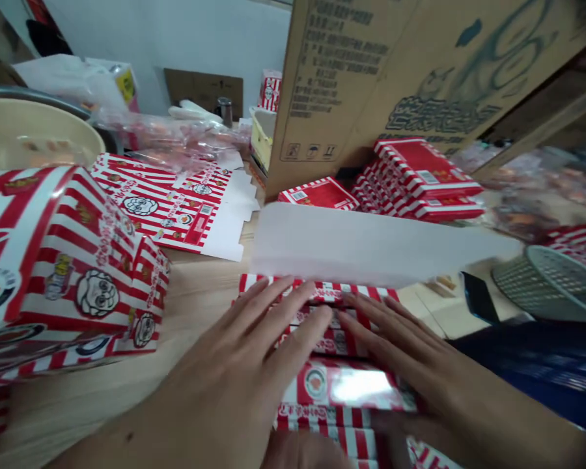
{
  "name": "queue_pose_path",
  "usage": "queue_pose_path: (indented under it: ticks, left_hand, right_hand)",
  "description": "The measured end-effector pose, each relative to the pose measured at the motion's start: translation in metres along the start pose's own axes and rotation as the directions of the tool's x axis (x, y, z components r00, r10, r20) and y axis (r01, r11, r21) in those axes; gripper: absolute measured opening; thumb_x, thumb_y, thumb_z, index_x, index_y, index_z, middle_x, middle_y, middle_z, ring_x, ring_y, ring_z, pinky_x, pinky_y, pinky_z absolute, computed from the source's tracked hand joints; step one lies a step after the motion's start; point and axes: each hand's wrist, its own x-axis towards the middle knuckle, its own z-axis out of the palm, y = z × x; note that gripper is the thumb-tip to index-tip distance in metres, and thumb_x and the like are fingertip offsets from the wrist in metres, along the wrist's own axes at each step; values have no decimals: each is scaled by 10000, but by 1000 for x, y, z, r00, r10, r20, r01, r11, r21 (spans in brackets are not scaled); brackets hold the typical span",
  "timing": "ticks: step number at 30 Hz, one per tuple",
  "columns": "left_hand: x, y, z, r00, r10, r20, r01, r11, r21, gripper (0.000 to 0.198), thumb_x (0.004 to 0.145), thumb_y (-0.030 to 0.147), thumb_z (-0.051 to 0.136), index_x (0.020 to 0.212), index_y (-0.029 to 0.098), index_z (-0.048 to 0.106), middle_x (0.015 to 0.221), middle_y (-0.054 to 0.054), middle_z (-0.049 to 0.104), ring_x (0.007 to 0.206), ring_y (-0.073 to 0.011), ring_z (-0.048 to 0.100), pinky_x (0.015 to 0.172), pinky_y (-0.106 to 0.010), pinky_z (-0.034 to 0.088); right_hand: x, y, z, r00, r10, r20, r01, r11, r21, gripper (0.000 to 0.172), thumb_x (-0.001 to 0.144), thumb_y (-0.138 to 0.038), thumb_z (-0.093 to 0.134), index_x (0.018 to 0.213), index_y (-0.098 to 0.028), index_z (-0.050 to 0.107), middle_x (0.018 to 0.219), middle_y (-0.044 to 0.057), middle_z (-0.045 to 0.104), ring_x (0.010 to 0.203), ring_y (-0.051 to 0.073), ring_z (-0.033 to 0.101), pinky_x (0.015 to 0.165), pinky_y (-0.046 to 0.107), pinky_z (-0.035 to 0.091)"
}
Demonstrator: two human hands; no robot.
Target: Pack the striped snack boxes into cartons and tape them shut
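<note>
Pale wood-grain table (190, 286) forms the working surface across the lower half of the frame. At lower centre lies a row of striped boxes (317, 417), red and white, set close together. Over its far part lie the left hand (244, 352) and the right hand (415, 352), palms down. Fingers on both are extended and slightly spread, pinching nothing that can be seen; the thumbs' position cannot be told with certainty, the lower edge being blurred.

Progress, as judged from the present layout: the boxes under the hands appear closed, as does the box stack (424, 176) at upper right of centre. By contrast, a printed flat sheet (176, 202), left of centre, remains unfolded. A white card panel (361, 241) lies just beyond the hands. No total count is possible.

Surroundings: a large striped carton (63, 254) occupies the left edge; a dark blue bin (532, 365) and a mesh basket (547, 283) stand at the right. Further off, a tall cardboard box (351, 85) blocks the upper right. Clear plastic bags (176, 133) and a cream basin (29, 124) sit at upper left, before a pale wall (195, 32).
</note>
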Motion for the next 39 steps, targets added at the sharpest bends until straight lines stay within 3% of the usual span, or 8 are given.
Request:
queue_pose_path:
  ticks: [4,9,16,20,24,30,36,39]
  left_hand:
    - [7,-3,18,989,-112,94,90,974,206,612,863,552,294,1339,177,377,1429,-72,289,1309,-260,289,1040,-434,308]
    - [-2,-15,25,988,-109,110,69,947,314,577,910,467,215,1348,116,346,1420,-99,312,1298,-238,314,1038,-400,309]
    - [-3,-1,38,983,-168,72,120,889,441,694,888,555,127,1316,69,375,1416,-165,307,1319,-253,266,1078,-417,227]
    - [-2,-3,41,984,-163,74,112,882,458,673,894,546,132,1312,83,385,1419,-137,314,1319,-237,268,1077,-398,236]
    - [0,-4,41,987,-148,69,100,882,461,637,913,504,108,1334,97,361,1408,-96,344,1313,-223,283,1071,-402,257]
    - [0,-7,41,996,-70,64,32,882,470,615,909,486,211,1315,55,375,1389,-153,362,1285,-245,337,1055,-395,283]
    - [-8,-27,35,991,57,119,-106,879,464,683,888,503,277,1431,163,38,1443,-121,266,1281,-277,338,1006,-399,335]
    - [-9,-33,30,986,64,151,-127,881,456,728,857,550,311,1432,203,29,1443,-100,275,1260,-283,372,977,-401,365]
  right_hand:
    - [20,-10,15,997,-39,66,44,996,-76,776,732,-331,659,1386,-192,266,1432,171,266,1325,307,222,1040,550,269]
    - [32,-18,19,994,21,105,-12,996,-91,820,642,-273,745,1346,-162,341,1429,212,233,1315,370,200,1040,581,232]
    - [15,-9,25,998,-62,-1,62,998,14,825,731,-631,506,1351,-119,322,1439,191,212,1342,310,136,1086,541,148]
    - [7,-1,21,996,65,-55,-61,995,81,703,865,-562,323,1387,-100,232,1440,166,238,1346,240,158,1091,487,191]
    - [4,2,20,993,115,-32,-110,983,147,744,852,-567,359,1386,-67,223,1448,174,203,1352,245,117,1086,489,195]
    - [-11,12,25,963,249,-102,-194,906,375,520,904,-394,385,1373,-193,288,1462,65,242,1344,198,203,1082,467,249]
    - [-24,24,30,962,247,-115,-151,836,527,492,902,-341,416,1371,-263,288,1458,22,258,1350,192,186,1097,490,197]
    - [-30,32,41,876,435,-207,-186,701,688,413,904,-350,403,1311,-274,401,1393,42,397,1292,195,338,1074,476,269]
